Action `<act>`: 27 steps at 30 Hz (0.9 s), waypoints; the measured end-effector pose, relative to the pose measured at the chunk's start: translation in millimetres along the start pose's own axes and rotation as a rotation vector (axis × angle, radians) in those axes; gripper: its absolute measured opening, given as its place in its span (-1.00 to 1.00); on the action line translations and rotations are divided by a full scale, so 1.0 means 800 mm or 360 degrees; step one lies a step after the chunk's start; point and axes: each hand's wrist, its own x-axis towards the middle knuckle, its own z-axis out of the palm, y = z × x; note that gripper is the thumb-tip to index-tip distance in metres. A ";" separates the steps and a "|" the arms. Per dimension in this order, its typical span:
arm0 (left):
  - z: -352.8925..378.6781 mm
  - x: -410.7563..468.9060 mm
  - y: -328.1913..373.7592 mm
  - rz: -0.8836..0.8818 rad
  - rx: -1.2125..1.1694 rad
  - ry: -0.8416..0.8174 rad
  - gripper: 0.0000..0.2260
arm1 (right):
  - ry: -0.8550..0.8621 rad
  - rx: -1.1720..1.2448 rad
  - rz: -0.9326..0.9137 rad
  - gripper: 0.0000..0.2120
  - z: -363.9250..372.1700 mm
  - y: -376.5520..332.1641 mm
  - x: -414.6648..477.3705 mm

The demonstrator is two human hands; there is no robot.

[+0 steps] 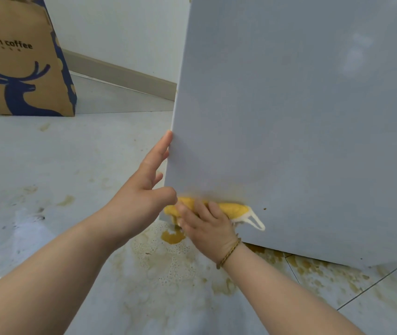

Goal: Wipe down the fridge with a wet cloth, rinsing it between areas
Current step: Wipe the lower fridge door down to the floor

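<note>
Head view: fridge (289, 117) side panel, pale grey, fills the right and centre of the frame, with its bottom edge just above the floor (47, 165). Floor is light tile, blotched with brownish stains; foamy patch (168, 269) sits under the panel's lower left corner. Brown paper bag (23, 68) with a blue deer print and "coffee" lettering stands top left, well apart from the fridge, by the skirting board (120, 73). Left hand (144, 189) is released: fingers straight, tips touching the panel's left edge, holding nothing. Right hand (207, 228) has fingers curled over a bunched yellow cloth (233, 209), pressing it against the panel near the lower left corner. Cloth's white loop (253, 221) hangs free to the right of the hand, against the panel. Brown puddle (172, 236) lies on the floor directly below the cloth. Cord bracelet (229, 253) is on the right wrist. Small dark speck (264, 209) on the panel sits just right of the cloth.
</note>
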 end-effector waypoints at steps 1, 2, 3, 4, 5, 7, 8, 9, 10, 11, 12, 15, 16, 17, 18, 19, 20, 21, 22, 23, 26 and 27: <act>0.002 0.000 0.000 0.0011 0.0003 0.0015 -0.20 | 0.0106 0.0077 0.0088 -0.68 -0.002 0.001 0.015; 0.004 0.000 -0.001 0.0022 0.0009 0.0030 -0.20 | 0.0181 0.0126 0.0157 -0.70 -0.002 0.000 0.026; 0.006 -0.001 0.000 0.0032 0.0011 0.0042 -0.20 | 0.0203 0.0131 0.0188 -0.70 -0.001 -0.001 0.031; 0.007 -0.001 0.000 0.0035 0.0013 0.0046 -0.19 | 0.0166 0.0088 0.0162 -0.67 0.004 -0.003 0.030; 0.007 -0.002 0.001 0.0042 0.0021 0.0048 -0.19 | 0.0066 0.0028 0.0071 -0.62 0.010 -0.007 0.022; 0.007 -0.002 0.002 0.0044 0.0033 0.0038 -0.19 | -0.0283 -0.0078 -0.0236 -0.59 0.020 -0.013 -0.013; 0.007 -0.003 0.004 0.0040 0.0028 0.0030 -0.21 | -0.0501 -0.0104 -0.0356 -0.59 0.020 -0.013 -0.032; 0.006 -0.004 0.004 0.0030 0.0010 0.0025 -0.23 | -0.0692 -0.0114 -0.0411 -0.60 0.016 -0.009 -0.052; 0.005 -0.006 0.005 0.0025 -0.0001 0.0020 -0.24 | -0.0807 -0.0109 -0.0382 -0.61 0.011 -0.002 -0.070; 0.005 -0.007 0.005 0.0036 0.0009 0.0011 -0.24 | -0.0819 -0.0094 -0.0288 -0.61 0.003 0.008 -0.087; 0.007 -0.008 0.004 0.0072 0.0060 0.0012 -0.24 | -0.0731 -0.0074 -0.0153 -0.62 -0.007 0.020 -0.102; 0.022 -0.012 -0.008 0.0321 0.0549 0.0254 -0.24 | -0.0126 0.0021 0.0297 -0.61 -0.052 0.061 -0.117; 0.030 -0.013 -0.011 0.0492 0.0763 0.0366 -0.29 | 0.0049 0.0033 0.0395 -0.67 -0.067 0.075 -0.110; 0.039 -0.011 -0.015 0.0654 0.0969 0.0431 -0.34 | 0.0197 0.0019 0.0469 -0.74 -0.078 0.090 -0.101; 0.046 -0.008 -0.022 0.0790 0.1147 0.0460 -0.35 | 0.0315 -0.0004 0.0516 -0.79 -0.084 0.103 -0.092; 0.054 -0.005 -0.029 0.0885 0.1286 0.0420 -0.36 | 0.0394 -0.0030 0.0543 -0.82 -0.086 0.115 -0.085; 0.063 -0.003 -0.033 0.0930 0.1384 0.0345 -0.37 | 0.0442 -0.0060 0.0542 -0.86 -0.084 0.125 -0.082; 0.069 -0.001 -0.038 0.0928 0.1445 0.0298 -0.37 | 0.0465 -0.0089 0.0505 -0.88 -0.081 0.132 -0.078; 0.073 0.002 -0.040 0.0901 0.1474 0.0272 -0.37 | 0.0457 -0.0109 0.0440 -0.91 -0.074 0.133 -0.080; 0.075 0.004 -0.043 0.0867 0.1483 0.0263 -0.36 | 0.0427 -0.0109 0.0351 -0.93 -0.067 0.131 -0.086; 0.068 0.007 -0.056 0.0800 0.1585 0.0222 -0.35 | 0.0163 -0.0002 0.0024 -0.79 -0.038 0.109 -0.123; 0.062 0.007 -0.060 0.0788 0.1638 0.0202 -0.36 | 0.0040 0.0018 -0.0068 -0.70 -0.030 0.101 -0.139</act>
